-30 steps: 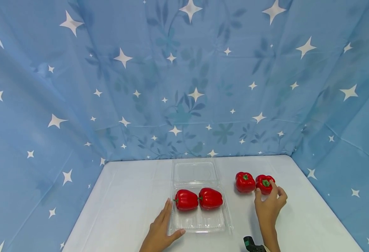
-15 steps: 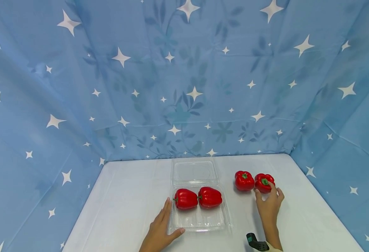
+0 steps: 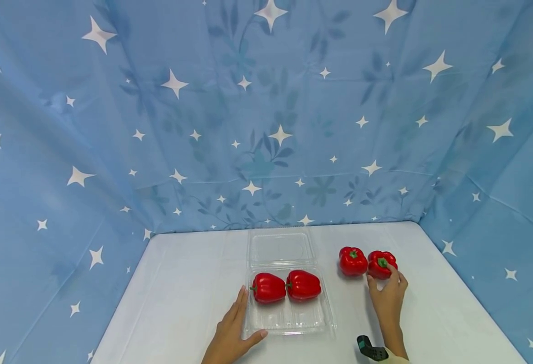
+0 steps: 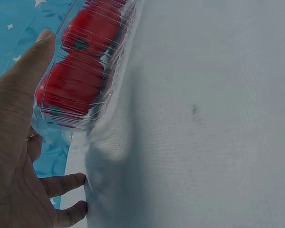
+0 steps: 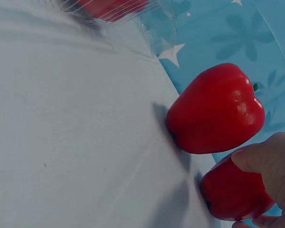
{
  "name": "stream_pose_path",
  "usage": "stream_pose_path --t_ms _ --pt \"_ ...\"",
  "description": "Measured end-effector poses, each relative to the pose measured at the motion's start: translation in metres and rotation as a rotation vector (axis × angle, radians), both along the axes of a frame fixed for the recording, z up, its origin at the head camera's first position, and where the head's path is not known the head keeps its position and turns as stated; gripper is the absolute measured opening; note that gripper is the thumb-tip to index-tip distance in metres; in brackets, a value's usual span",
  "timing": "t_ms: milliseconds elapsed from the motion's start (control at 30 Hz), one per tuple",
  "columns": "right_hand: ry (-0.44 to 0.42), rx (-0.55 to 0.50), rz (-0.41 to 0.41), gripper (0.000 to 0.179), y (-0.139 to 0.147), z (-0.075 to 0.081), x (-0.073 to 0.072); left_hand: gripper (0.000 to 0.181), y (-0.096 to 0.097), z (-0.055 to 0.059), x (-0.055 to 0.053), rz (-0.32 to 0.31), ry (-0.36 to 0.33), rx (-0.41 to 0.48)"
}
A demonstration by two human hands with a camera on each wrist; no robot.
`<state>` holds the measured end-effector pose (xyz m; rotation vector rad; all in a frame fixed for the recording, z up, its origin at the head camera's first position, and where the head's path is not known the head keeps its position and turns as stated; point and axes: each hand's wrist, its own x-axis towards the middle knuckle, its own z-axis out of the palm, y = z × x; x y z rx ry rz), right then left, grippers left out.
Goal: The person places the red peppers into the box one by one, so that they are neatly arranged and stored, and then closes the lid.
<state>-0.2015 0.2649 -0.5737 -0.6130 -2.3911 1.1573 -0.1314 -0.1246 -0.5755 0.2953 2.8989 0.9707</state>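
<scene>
My right hand (image 3: 388,298) grips the right one of two upright red bell peppers (image 3: 376,269), thumb on its left side and fingers on its right. In the right wrist view the thumb presses on that pepper (image 5: 235,192). Close to its left stands the other upright bell pepper (image 3: 352,263). My left hand (image 3: 230,336) lies along the left side of an open clear plastic clamshell box (image 3: 289,332), fingers straight, thumb spread at the front corner. Two more bell peppers, a left one (image 3: 268,288) and a right one (image 3: 304,286), lie on their sides in the box's back half.
The box's clear lid (image 3: 280,247) is folded back on the white table (image 3: 180,283). A blue star-patterned curtain (image 3: 266,126) hangs behind the table and along both sides. A dark device (image 3: 371,349) sits on the right wrist.
My right hand's fingers have drawn in a little around the right pepper. The view has shifted slightly; the left hand, box and other peppers stay in place.
</scene>
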Motion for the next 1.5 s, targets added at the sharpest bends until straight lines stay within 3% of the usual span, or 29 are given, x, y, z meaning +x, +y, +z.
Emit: stream_pose_path --t_ms 500,1033,1500 --pt "0.050 -0.056 -0.056 0.063 0.0017 -0.0010 0.0003 0.109 -0.0003 -0.0002 0.0001 0.001 -0.008 -0.004" --pt "0.029 -0.107 -0.117 0.063 0.0018 -0.0019 -0.0003 0.108 -0.0013 -0.0029 0.0002 -0.006 0.013 0.005" --pt "0.015 -0.214 -0.205 0.087 0.0076 -0.0012 0.0014 0.107 -0.0014 0.0016 0.0013 -0.002 -0.012 0.004"
